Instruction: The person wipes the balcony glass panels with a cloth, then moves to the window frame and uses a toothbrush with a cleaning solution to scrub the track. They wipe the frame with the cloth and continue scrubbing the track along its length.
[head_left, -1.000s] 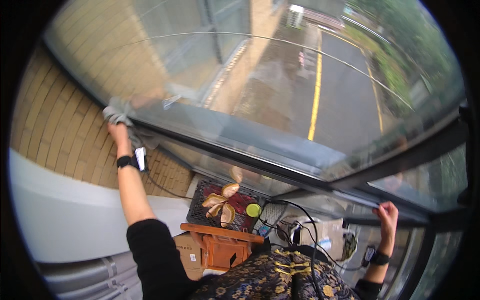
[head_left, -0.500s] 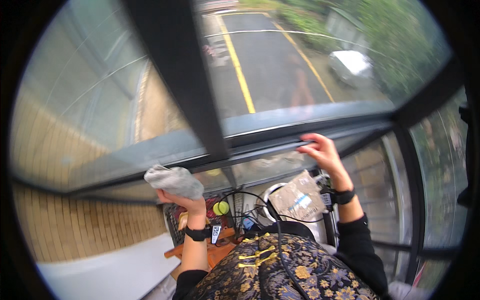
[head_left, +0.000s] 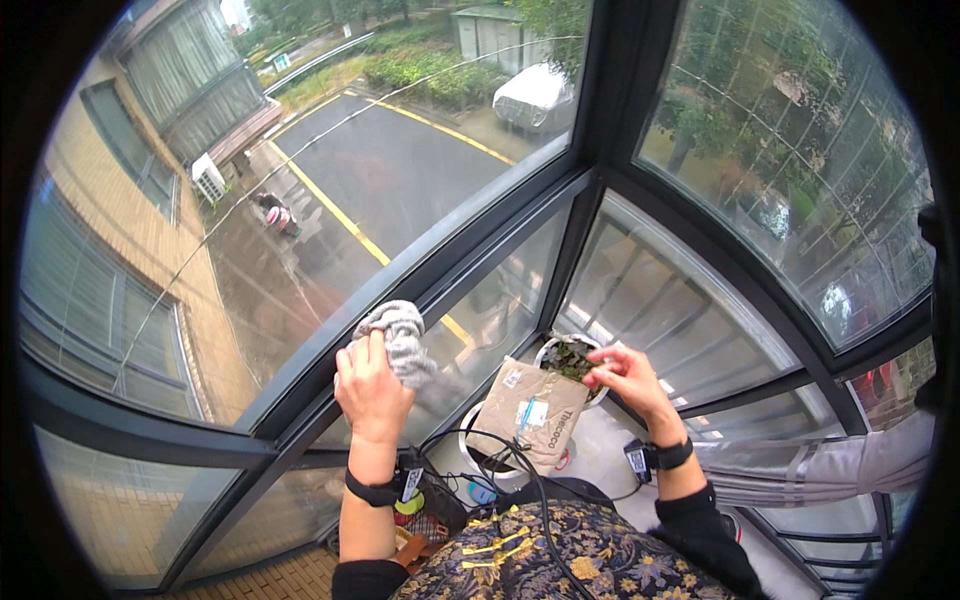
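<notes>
My left hand (head_left: 372, 388) grips a crumpled grey cloth (head_left: 402, 345), fingers folded over it. The cloth lies against the dark window frame (head_left: 330, 372), at the rail between the upper glass pane (head_left: 340, 190) and the lower one. Over on the right, my right hand (head_left: 630, 380) is held in the air with loosely bent fingers and nothing in them. Its fingertips appear just over a round white pot (head_left: 600, 397) with dark leaves in it. A brown paper package (head_left: 535, 415) lies between the two hands, lower down.
Black cables (head_left: 510, 455) loop in front of my body. Under the package is a white-rimmed round container (head_left: 468, 425). A grey curtain (head_left: 800, 470) hangs at the right, and a dark corner post (head_left: 600, 120) rises ahead. Outside are a paved lot and a covered car (head_left: 535, 98).
My view has turned to the right. My left hand has brought the cloth onto the window frame. My right hand has come away from the frame rail and is now over the pot.
</notes>
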